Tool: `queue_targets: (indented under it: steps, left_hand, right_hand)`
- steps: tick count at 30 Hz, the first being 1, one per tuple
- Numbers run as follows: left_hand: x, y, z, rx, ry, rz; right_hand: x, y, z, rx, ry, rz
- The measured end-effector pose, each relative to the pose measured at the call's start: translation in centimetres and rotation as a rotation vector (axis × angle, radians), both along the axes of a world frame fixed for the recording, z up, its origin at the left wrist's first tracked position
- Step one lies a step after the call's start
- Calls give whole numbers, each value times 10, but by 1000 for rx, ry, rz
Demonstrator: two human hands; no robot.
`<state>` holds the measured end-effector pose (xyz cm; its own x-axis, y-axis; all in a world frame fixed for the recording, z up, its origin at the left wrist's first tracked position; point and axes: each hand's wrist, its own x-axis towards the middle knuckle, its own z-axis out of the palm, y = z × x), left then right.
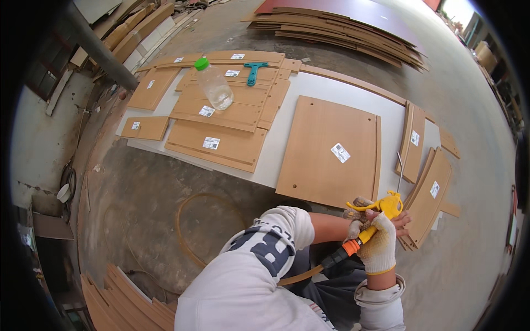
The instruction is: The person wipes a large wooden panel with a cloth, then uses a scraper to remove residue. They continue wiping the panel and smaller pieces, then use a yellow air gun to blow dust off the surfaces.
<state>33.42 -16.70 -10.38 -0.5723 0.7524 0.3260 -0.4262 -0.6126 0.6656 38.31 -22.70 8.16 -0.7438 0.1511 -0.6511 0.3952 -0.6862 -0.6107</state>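
A yellow air blow gun (pixel 390 206) with a long thin metal nozzle is between my two gloved hands at the right of the panels. My right hand (pixel 380 248) is around its handle, with the bare fingertips showing past the gun body. My left hand (pixel 356 220) is curled against the handle's left side by the lever, its fingers partly hidden. An orange and black coupling joins the handle to a tan hose (pixel 301 276). Close beyond my hands lie a large wood-coloured panel (pixel 326 149) with a label and a stack of narrow labelled boards (pixel 433 193).
Several wood-coloured boards (pixel 215 146) lie on a white sheet (pixel 265 160). On them are a clear bottle (pixel 215 88) with a green cap and a teal scraper-like tool (pixel 254 73). A large panel stack (pixel 337 27) lies beyond. The hose loops over the floor at left.
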Motion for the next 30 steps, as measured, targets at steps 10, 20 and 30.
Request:
queue_targets:
  steps: [10,20,30]
  left_hand:
    - [-22,-328,37,-1272,1309,1296]
    - [-86,-521,10,-1496,380,1781]
    - [-201,-540,66,-1232,66,1786]
  right_hand:
    - [5,-2,-13,-138,135,320]
    - [0,-34,-40,-127,122,546]
    - [12,-32,-51,-116,117,604]
